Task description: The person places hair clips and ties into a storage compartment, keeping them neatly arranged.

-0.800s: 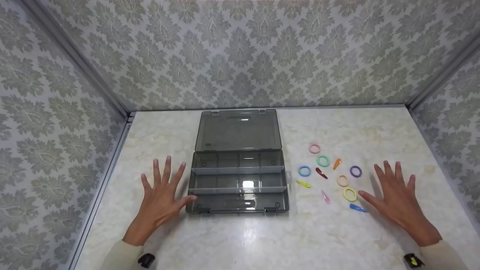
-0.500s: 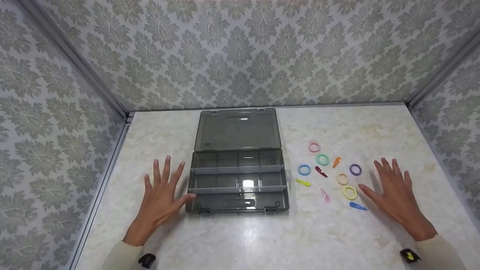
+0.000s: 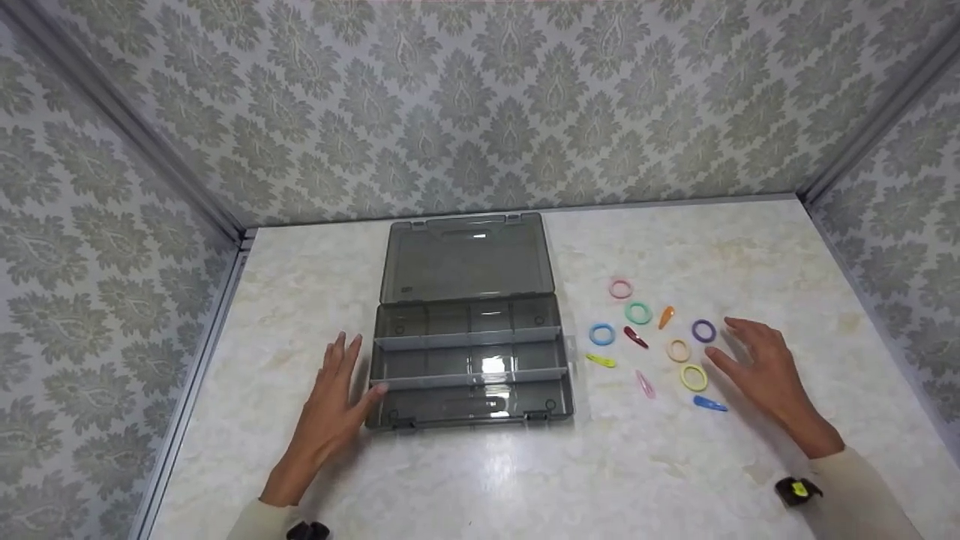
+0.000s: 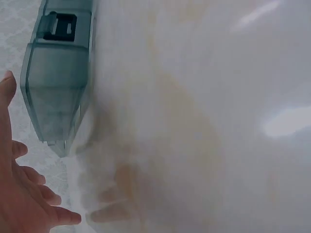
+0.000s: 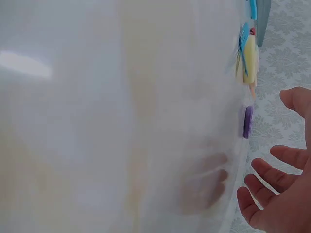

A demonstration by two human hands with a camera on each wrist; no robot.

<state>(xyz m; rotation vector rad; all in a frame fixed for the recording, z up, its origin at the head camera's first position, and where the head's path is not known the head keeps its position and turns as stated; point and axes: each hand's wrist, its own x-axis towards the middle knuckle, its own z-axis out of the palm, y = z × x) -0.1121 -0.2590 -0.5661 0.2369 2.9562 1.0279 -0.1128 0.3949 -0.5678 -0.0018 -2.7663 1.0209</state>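
Observation:
An organizer box [image 3: 467, 381] of smoky clear plastic lies with its lid [image 3: 466, 259] folded back. My left hand [image 3: 330, 420] is beside its left end, fingers extended, thumb tip overlapping the front left corner in the head view. My right hand [image 3: 765, 375], empty with loosely bent fingers, hovers right of a purple hair tie [image 3: 703, 331] and a yellow hair tie [image 3: 694, 377]. Around these lie a peach hair tie [image 3: 679, 350], a green hair tie [image 3: 638, 313] and a blue snap clip [image 3: 709, 403]. In the right wrist view my right hand [image 5: 284, 179] is above the table surface.
Further left are a blue hair tie [image 3: 601, 334], pink hair tie [image 3: 620, 289], dark red clip [image 3: 636, 337], orange clip [image 3: 667, 317], yellow clip [image 3: 601, 361] and pink clip [image 3: 645, 384]. White dividers [image 3: 469, 379] split the box into rows. Patterned walls [image 3: 480, 105] enclose the marbled table [image 3: 480, 487].
My right hand has moved left toward the purple hair tie, its spread fingers now loosely bent. My left hand's fingers have drawn together and turned beside the box. The view has shifted slightly.

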